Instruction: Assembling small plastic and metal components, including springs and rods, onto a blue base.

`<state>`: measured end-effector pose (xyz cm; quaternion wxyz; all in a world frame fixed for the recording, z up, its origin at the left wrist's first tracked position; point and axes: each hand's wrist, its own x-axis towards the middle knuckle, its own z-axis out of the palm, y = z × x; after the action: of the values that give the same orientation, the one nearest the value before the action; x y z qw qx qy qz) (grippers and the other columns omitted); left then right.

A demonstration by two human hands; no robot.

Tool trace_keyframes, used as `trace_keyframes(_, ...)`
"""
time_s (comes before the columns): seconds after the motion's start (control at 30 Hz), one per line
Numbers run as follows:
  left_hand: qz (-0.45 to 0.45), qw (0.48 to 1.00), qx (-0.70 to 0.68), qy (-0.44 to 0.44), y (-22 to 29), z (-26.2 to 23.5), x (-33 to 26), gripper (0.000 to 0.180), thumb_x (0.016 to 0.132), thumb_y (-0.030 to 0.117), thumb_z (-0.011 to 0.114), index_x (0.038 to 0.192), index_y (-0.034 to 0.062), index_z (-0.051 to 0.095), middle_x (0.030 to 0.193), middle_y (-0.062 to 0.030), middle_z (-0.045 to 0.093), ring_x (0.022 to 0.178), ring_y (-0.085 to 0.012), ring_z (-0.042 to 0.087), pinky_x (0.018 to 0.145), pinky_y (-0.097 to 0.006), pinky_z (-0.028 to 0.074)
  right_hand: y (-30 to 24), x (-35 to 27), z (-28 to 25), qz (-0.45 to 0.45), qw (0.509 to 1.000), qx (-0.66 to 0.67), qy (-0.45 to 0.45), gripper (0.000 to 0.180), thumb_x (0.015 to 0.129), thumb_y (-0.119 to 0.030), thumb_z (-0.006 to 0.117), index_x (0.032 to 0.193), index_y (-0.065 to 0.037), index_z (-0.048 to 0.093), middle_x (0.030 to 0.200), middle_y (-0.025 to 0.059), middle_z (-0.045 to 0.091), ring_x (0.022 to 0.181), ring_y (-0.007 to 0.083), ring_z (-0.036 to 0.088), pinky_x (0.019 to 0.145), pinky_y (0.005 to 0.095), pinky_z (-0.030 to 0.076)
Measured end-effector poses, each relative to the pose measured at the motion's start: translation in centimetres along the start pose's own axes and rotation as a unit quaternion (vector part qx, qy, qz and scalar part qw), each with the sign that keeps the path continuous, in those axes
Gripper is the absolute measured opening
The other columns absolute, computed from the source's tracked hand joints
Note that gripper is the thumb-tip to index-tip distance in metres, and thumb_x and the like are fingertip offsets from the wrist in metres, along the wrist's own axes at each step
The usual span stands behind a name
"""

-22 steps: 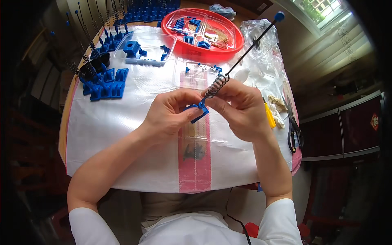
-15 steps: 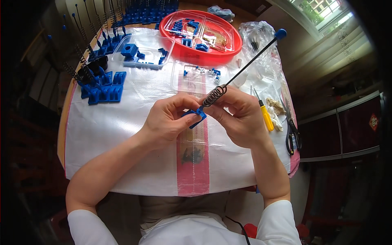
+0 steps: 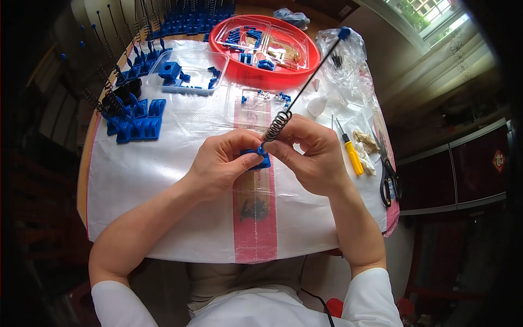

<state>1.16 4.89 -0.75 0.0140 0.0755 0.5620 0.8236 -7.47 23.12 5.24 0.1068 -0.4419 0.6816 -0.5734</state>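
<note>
Now the black rod [image 3: 313, 75] with its blue ball tip [image 3: 344, 33] leans less toward the right edge of the table [image 3: 158, 210] than before, pointing more to the far edge, and the blue base [image 3: 264, 162] has turned flatter to view. The left hand [image 3: 220, 161] pinches that base, thumb against fingers; the right hand [image 3: 310, 155], nearly closed, grips the lower end of the coil spring [image 3: 278, 125]. All this sits over the pink stripe, midway between the side edges. Near the right edge, the yellow screwdriver [image 3: 354, 158], partly hidden at first, shows clear of the right hand.
</note>
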Motion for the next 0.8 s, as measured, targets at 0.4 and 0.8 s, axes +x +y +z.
trace_keyframes(0.4, 0.003, 1.0, -0.006, -0.012, 0.4, 0.1, -0.2, 0.017, 0.096, 0.001, 0.06, 0.112, -0.0034, 0.063, 0.116, -0.0056, 0.059, 0.1, -0.0119, 0.063, 0.091, -0.029, 0.054, -0.6, 0.4, 0.0, -0.03, 0.997, -0.064, -0.012, 0.013, 0.085, 0.0, 0.072, 0.097, 0.001, 0.068, 0.087, 0.0063, 0.065, 0.071, 0.0103, 0.06, 0.063, 0.0255, 0.049)
trace_keyframes(0.8, -0.019, 1.0, 0.007, -0.013, 0.3, 0.1, -0.2, 0.017, 0.096, 0.004, 0.061, 0.112, -0.0023, 0.062, 0.111, -0.004, 0.061, 0.097, -0.0094, 0.063, 0.085, -0.026, 0.055, -0.9, 0.3, -0.1, -0.039, 0.996, -0.083, -0.008, 0.012, 0.084, 0.001, 0.072, 0.096, 0.0, 0.068, 0.083, 0.0063, 0.064, 0.07, 0.0123, 0.059, 0.062, 0.0273, 0.048)
